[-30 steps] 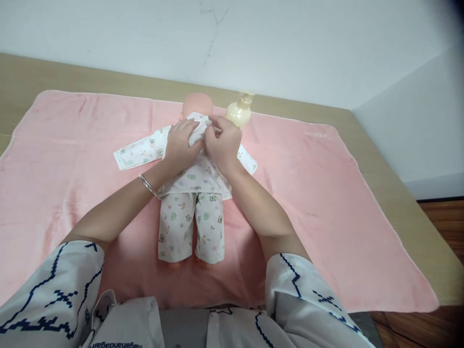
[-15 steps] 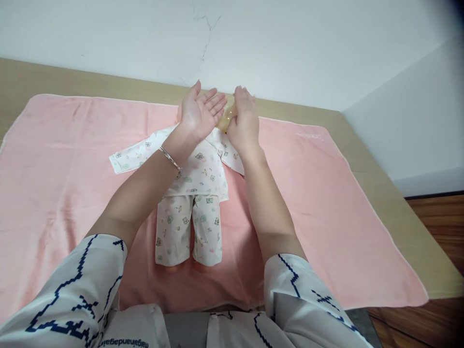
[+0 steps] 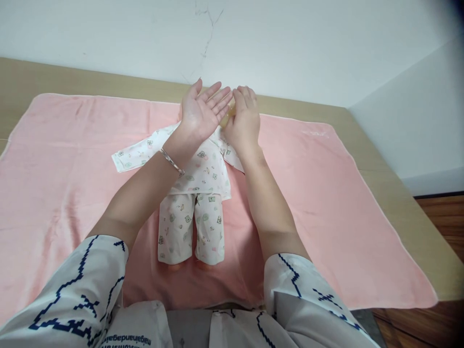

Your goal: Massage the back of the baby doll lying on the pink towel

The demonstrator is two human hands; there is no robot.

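Note:
My left hand (image 3: pixel 205 108) is held palm up over the upper end of a doll (image 3: pixel 206 166) in white printed pyjamas. Its fingers are spread and the palm carries nothing visible. Close by on the right, my right hand (image 3: pixel 244 116) is curled round a glossy, yellowish see-through thing (image 3: pixel 227 117), seen only in part between the two hands; its kind I cannot make out. The doll lies on its back on a pink blanket (image 3: pixel 308 203), legs towards me and one sleeve stretched left. Both hands hide most of its head.
The blanket covers much of a light wood table (image 3: pixel 384 193), which meets a white wall (image 3: pixel 282 48) with a branching crack at the back. Dark wood flooring (image 3: pixel 438 222) shows beyond the table's right edge.
My right hand's fingers have bent further, and its hold hides more of the yellowish thing. My left fingers have shifted slightly right, nearer the right hand. The whole view has moved a little.

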